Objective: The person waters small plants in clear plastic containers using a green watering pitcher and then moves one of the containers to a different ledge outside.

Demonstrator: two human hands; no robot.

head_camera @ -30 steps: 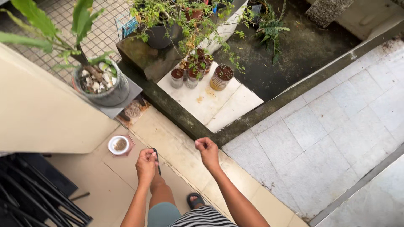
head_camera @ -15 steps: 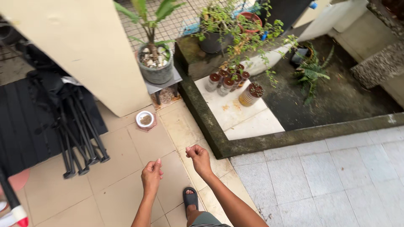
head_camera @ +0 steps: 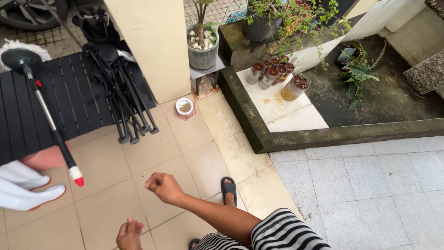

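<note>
My right hand [head_camera: 163,186] is a closed fist held over the beige floor tiles [head_camera: 152,148], with its forearm reaching in from the lower right. My left hand [head_camera: 129,234] hangs low at the bottom edge, fingers curled together, and nothing shows in it. Neither hand touches anything. My foot in a black sandal [head_camera: 228,188] stands just right of the right hand. The thing closest to my hands is the red tip of a black mop handle [head_camera: 77,179], to the left.
A mossy kerb [head_camera: 252,125] borders a white slab holding several soil-filled jars [head_camera: 274,74]. Near a beige pillar [head_camera: 152,46] are a small bowl [head_camera: 185,107], a grey potted plant [head_camera: 202,51] and a folded black frame [head_camera: 118,88]. White boots [head_camera: 27,187] lie at left.
The view has swung left and back, bringing the mop, boots and black mat into sight. My right hand moved left across my body; my left hand dropped to the bottom edge.
</note>
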